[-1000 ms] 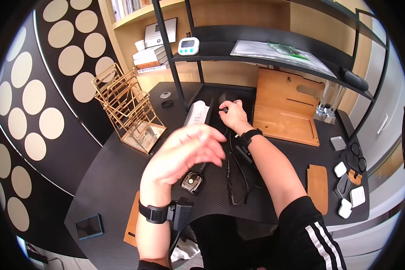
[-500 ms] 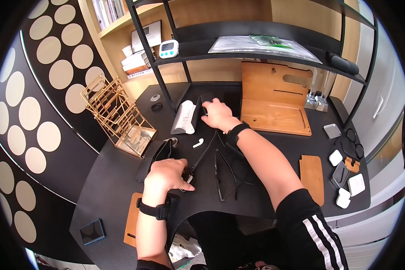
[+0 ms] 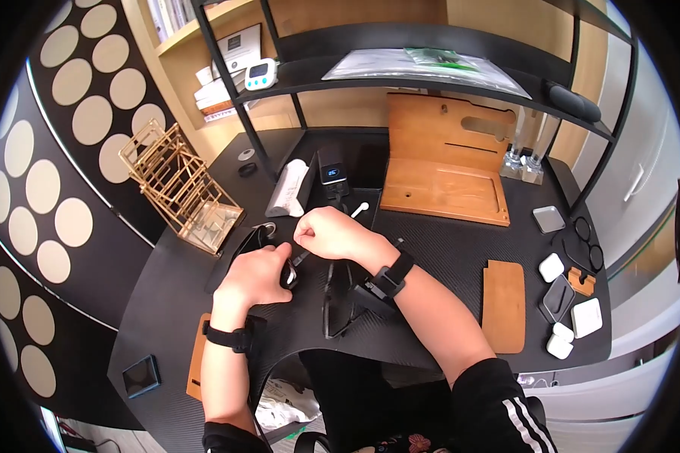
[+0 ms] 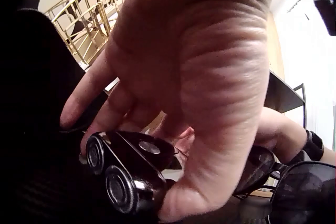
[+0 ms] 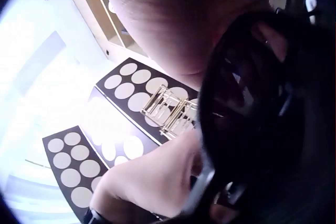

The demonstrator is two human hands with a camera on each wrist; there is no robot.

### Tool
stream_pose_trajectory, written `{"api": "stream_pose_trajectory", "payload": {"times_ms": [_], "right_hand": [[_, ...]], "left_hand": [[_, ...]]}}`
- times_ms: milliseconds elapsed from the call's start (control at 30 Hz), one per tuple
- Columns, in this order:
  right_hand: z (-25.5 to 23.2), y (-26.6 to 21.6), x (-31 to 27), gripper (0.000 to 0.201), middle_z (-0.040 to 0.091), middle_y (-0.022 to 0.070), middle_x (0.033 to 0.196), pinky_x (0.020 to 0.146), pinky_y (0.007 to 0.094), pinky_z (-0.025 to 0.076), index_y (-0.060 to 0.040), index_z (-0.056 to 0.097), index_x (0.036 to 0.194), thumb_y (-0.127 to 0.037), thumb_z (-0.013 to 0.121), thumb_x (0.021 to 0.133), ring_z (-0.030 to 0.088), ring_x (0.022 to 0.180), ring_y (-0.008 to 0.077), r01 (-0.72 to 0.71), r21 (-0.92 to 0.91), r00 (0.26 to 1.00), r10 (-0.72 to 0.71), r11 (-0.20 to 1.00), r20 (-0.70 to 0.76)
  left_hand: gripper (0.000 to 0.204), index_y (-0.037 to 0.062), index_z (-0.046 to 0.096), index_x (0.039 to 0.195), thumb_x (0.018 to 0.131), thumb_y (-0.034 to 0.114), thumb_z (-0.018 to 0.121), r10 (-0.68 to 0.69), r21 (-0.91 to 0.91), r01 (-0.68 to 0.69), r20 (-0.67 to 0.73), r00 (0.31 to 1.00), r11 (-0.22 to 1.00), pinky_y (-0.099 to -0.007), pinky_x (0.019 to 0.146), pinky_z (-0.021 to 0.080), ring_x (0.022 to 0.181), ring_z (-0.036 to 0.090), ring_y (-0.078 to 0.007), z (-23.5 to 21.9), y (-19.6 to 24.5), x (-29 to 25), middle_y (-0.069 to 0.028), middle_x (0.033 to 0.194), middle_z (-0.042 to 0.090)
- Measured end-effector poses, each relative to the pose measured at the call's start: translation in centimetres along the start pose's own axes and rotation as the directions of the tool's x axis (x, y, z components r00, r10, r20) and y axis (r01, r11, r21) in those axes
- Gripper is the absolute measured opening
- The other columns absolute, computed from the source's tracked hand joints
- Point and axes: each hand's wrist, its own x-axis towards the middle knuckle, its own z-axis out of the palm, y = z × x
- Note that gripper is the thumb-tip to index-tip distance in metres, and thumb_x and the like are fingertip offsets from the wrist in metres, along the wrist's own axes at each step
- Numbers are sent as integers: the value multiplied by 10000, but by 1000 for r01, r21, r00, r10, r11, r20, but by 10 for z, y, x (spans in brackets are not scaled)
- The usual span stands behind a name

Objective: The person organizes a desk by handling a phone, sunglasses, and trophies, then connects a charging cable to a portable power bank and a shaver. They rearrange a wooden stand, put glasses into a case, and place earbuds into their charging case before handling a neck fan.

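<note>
In the head view my left hand (image 3: 253, 275) grips a small black device (image 4: 128, 171) by its edges. The left wrist view shows two round knobs on one side of it and a silver oval on another. My right hand (image 3: 331, 232) hovers just beyond, its fingers curled; I cannot tell whether they hold something. A short dark piece with a silvery end (image 3: 301, 259) lies between both hands. Dark sunglasses (image 3: 329, 306) rest below the right wrist, and their lens (image 5: 239, 98) looms large in the right wrist view. A black case (image 3: 238, 249) lies beside the left hand.
Behind the hands stand a black charger with a lit display (image 3: 331, 174), a white holder (image 3: 287, 189) and a white earbud (image 3: 360, 209). A wooden stand (image 3: 446, 189) and gold rack (image 3: 181, 189) flank them. White cases (image 3: 588, 317) and eyeglasses (image 3: 591, 245) lie right.
My left hand has come down from mid-air onto the black device and lifted it off the desk. The right hand has drawn back from beside the charger toward the left hand.
</note>
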Motion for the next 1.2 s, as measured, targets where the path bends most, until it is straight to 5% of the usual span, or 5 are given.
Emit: {"api": "stream_pose_trajectory", "payload": {"times_ms": [133, 200, 367, 833, 1200], "right_hand": [[-20, -13, -13, 249, 686, 163, 861, 740, 345, 510, -9, 694, 932, -234, 625, 854, 669, 818, 273, -52, 58, 985, 42, 997, 166], [-7, 0, -11, 245, 682, 155, 875, 741, 335, 494, -6, 679, 968, -221, 608, 873, 656, 811, 264, 131, 53, 980, -137, 990, 146], [-10, 1, -10, 240, 657, 133, 797, 687, 336, 473, 0, 661, 889, -235, 613, 891, 618, 724, 247, 83, 127, 981, -104, 988, 167], [-16, 4, -9, 229, 585, 71, 642, 581, 287, 415, -12, 656, 777, -208, 626, 890, 509, 604, 124, 165, 257, 985, -172, 952, 4], [-16, 16, -1, 232, 615, 46, 662, 596, 268, 426, 11, 672, 788, -195, 636, 888, 521, 627, 88, 102, 404, 990, -134, 909, 52]], "left_hand": [[547, 54, 544, 1050, 565, 220, 734, -10, -50, 3, -137, 991, 999, -421, 787, 502, 912, 608, -355, -3, 0, 2, -164, 954, 611], [500, 64, 556, 1023, 561, 174, 712, 7, -31, -14, -215, 977, 999, -412, 767, 505, 898, 608, -352, -9, 4, 3, -150, 957, 605], [422, 68, 544, 993, 589, 77, 666, 46, -63, -75, -381, 923, 995, -410, 736, 507, 873, 609, -343, -12, 12, 4, -134, 911, 598], [465, 73, 534, 1039, 591, 100, 655, 45, -219, -124, -333, 942, 968, -408, 759, 508, 887, 618, -365, -16, 7, 7, -158, 944, 623], [455, 66, 538, 1018, 579, 117, 646, 35, -238, -128, -357, 933, 963, -435, 729, 502, 834, 619, -383, -27, 14, 6, -186, 872, 623]]}}
